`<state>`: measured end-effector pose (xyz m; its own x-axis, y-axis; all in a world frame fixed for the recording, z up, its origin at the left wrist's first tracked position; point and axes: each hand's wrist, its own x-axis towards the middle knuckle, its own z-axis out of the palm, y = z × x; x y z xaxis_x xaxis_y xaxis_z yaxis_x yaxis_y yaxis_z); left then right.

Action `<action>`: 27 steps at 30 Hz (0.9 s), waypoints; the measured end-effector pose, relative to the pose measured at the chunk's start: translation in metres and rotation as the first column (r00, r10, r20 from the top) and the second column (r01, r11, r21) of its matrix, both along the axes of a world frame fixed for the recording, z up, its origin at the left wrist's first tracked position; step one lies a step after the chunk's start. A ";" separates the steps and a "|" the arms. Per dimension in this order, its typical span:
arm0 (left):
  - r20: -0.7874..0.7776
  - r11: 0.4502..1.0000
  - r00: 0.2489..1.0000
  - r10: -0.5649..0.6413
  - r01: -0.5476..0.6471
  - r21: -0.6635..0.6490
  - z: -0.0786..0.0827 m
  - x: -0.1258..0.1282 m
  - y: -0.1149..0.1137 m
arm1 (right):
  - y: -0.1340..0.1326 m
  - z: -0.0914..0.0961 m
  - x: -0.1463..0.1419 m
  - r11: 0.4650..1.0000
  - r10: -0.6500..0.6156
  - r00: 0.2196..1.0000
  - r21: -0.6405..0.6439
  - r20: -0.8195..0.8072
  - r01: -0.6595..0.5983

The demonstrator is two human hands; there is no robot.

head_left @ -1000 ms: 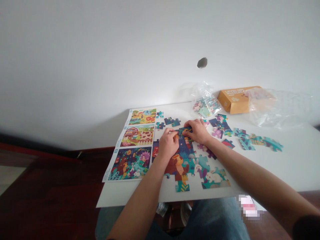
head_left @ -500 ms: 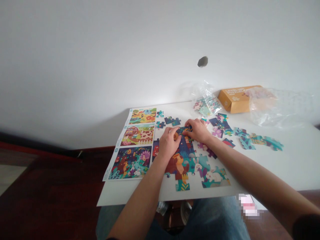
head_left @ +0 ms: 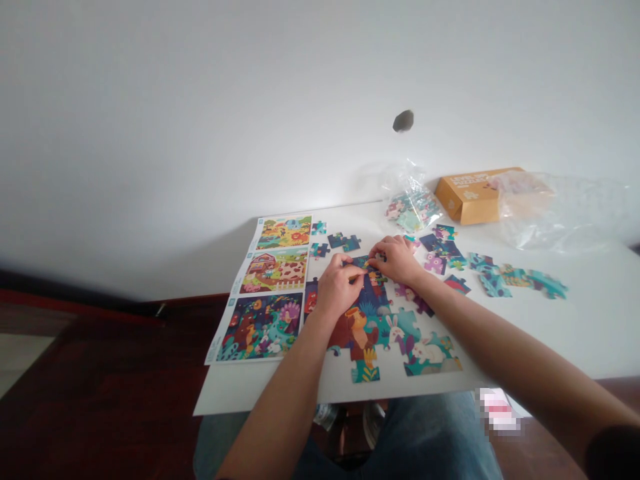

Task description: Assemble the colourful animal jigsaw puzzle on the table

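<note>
A partly joined jigsaw (head_left: 385,333) with rabbits and a fox lies on the white table (head_left: 590,327) in front of me. My left hand (head_left: 337,287) rests on its upper part, fingers curled, thumb and forefinger pinching at a dark blue puzzle piece (head_left: 364,263). My right hand (head_left: 397,259) meets it from the right, fingers bent down onto the same piece at the jigsaw's top edge. The piece is mostly hidden under my fingertips.
A picture sheet (head_left: 273,287) with three scenes lies at the left. Loose pieces (head_left: 515,280) are scattered to the right and behind my hands. A plastic bag of pieces (head_left: 413,210), an orange box (head_left: 473,197) and a clear bag (head_left: 560,210) sit by the wall.
Both hands have stayed on the piece at the jigsaw's top edge, shifting only slightly. My view has tilted down a little.
</note>
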<state>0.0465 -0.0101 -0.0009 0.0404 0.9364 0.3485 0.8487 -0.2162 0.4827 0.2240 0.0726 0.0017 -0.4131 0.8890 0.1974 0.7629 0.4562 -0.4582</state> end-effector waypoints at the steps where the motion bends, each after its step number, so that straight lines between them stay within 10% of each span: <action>1: -0.007 1.000 1.000 -0.003 0.003 -0.002 0.001 0.000 0.000 | -0.001 0.000 0.000 1.000 -0.004 1.000 0.006 0.019 0.004; 27: -0.123 0.999 0.992 0.014 -0.018 -0.026 0.009 0.008 -0.004 | -0.019 0.010 -0.002 0.999 -0.029 0.982 0.039 0.187 0.022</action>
<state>0.0547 -0.0137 0.0084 0.0661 0.9464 0.3161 0.9051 -0.1902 0.3802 0.2215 0.0536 0.0114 -0.4231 0.8934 0.1509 0.8454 0.4492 -0.2891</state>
